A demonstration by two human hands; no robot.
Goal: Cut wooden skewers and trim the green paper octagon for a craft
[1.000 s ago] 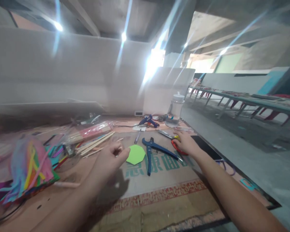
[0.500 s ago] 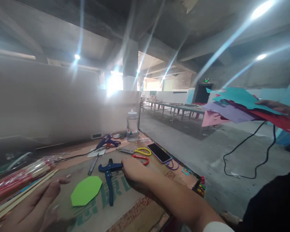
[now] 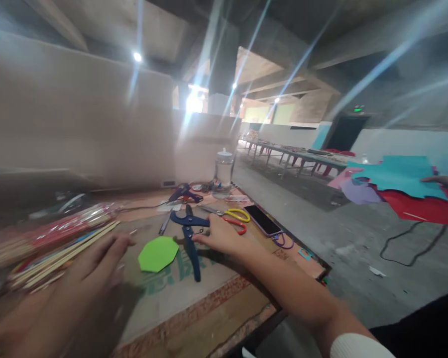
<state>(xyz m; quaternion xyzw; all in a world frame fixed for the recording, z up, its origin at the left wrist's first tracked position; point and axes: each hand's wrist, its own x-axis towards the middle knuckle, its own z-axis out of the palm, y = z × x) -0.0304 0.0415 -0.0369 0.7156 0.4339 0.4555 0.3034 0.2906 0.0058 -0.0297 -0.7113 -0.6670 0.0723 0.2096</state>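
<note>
My right hand [image 3: 224,233] is closed on one handle of a blue pipe cutter [image 3: 191,243], whose other handle angles down over the cardboard. Left of the cutter lies a bright green octagonal paper [image 3: 159,253]. My left hand [image 3: 97,263] is blurred at the left, fingers drawn together; a small pale tip shows at them, too small to name. Beneath it are thin wooden sticks [image 3: 78,246]. Scissors [image 3: 229,214] with one yellow and one red handle rest just behind my right hand. A pen-like tool [image 3: 165,223] lies behind the green paper.
Behind stand a blue glue gun [image 3: 182,193] and a clear bottle [image 3: 224,174] with a white lid. A phone [image 3: 263,220] lies near the table's right edge. Plastic-wrapped red packs [image 3: 70,226] are at left. Another person's hand [image 3: 446,183] holds coloured paper sheets [image 3: 406,176].
The view has shifted, so the table sits higher and farther right. My right thumb now lies along the cutter's handle. The other person's paper sheets have changed angle.
</note>
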